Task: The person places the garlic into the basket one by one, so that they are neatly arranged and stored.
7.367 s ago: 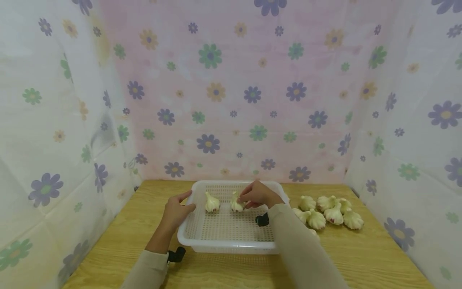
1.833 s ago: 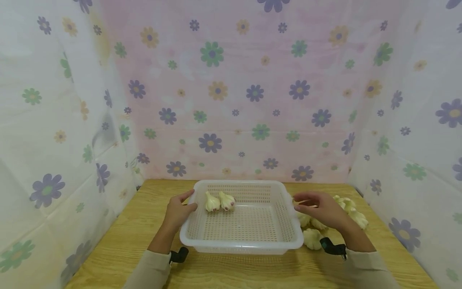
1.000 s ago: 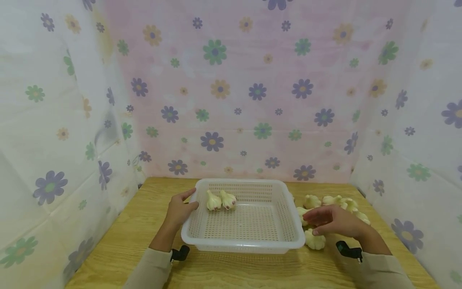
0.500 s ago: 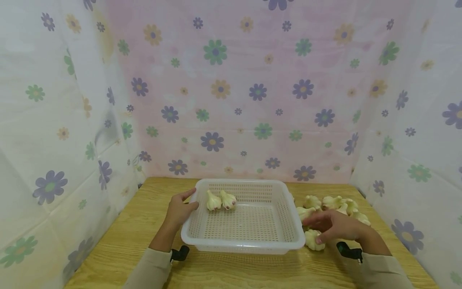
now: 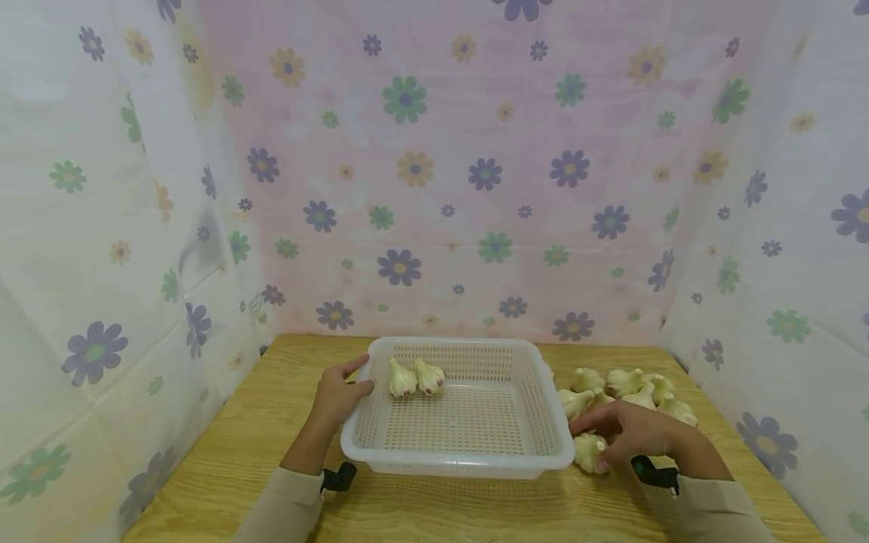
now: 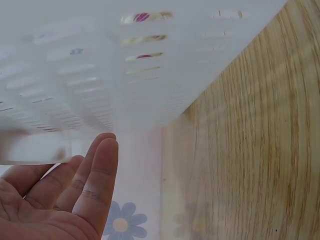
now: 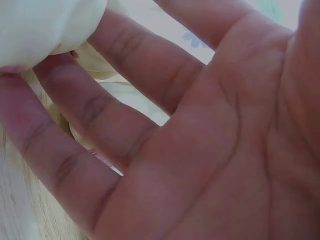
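Your right hand (image 5: 638, 436) covers part of the garlic bulb (image 5: 587, 451) at its fingertips and some of the pile (image 5: 622, 383) near the worktop's (image 5: 227, 441) right edge; you cannot count those overlapping bulbs. The basket's (image 5: 468, 459) right wall hides most of another bulb. The head view loses most of your left hand's (image 5: 336, 394) fingers and cuts off the worktop's front edge.

Left grip (image 6: 60, 200) at white basket (image 6: 115, 65)

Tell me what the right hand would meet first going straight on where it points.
Beyond the garlic bulb it touches, the right hand would probably meet the white basket first, on its right side; any gap is hard to judge.
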The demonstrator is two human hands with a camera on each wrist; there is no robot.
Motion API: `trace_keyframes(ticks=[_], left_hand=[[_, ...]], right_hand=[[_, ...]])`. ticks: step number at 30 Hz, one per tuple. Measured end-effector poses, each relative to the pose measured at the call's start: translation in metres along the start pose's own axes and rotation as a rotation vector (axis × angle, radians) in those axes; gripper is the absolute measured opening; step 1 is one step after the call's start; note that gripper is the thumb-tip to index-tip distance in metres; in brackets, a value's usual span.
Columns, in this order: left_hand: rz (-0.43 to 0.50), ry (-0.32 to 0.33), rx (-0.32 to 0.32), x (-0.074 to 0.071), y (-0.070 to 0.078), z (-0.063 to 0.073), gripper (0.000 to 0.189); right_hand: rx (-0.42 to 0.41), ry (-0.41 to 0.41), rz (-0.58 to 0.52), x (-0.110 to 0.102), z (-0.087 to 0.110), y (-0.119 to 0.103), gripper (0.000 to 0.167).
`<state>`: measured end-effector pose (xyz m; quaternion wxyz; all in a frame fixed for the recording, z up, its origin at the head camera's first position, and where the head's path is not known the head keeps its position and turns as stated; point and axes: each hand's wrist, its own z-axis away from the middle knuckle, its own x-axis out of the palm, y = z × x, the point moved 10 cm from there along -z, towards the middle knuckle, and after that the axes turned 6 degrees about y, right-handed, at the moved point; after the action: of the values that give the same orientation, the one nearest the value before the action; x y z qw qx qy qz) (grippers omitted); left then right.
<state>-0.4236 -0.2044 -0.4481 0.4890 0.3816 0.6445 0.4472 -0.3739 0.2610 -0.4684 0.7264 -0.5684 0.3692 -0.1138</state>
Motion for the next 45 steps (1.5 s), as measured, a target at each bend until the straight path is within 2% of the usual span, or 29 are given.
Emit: trace_keyframes(ticks=[6, 17, 26, 32, 39, 45], left_hand=[[0.005, 0.001, 0.001, 0.000, 0.001, 0.000, 0.063], [0.014, -0.005, -0.007, 0.001, -0.002, 0.000, 0.063], [0.026, -0.015, -0.001, 0.001, -0.002, 0.000, 0.064], [0.018, -0.008, 0.012, 0.000, 0.000, 0.000, 0.064], [0.016, -0.010, 0.022, 0.000, 0.001, 0.000, 0.064], [0.021, -0.014, 0.025, 0.000, 0.002, 0.001, 0.064]], right_hand=[[0.006, 0.022, -0.004, -0.002, 0.001, 0.002, 0.054], [-0.019, 0.052, 0.042, -0.006, 0.006, -0.002, 0.041], [-0.008, 0.072, 0.077, -0.009, 0.006, -0.003, 0.040], [-0.034, 0.084, 0.094, -0.012, 0.007, -0.008, 0.042], [-0.017, 0.151, 0.147, -0.020, 0.010, -0.010, 0.040], [-0.020, 0.172, 0.154, -0.021, 0.010, -0.011, 0.035]])
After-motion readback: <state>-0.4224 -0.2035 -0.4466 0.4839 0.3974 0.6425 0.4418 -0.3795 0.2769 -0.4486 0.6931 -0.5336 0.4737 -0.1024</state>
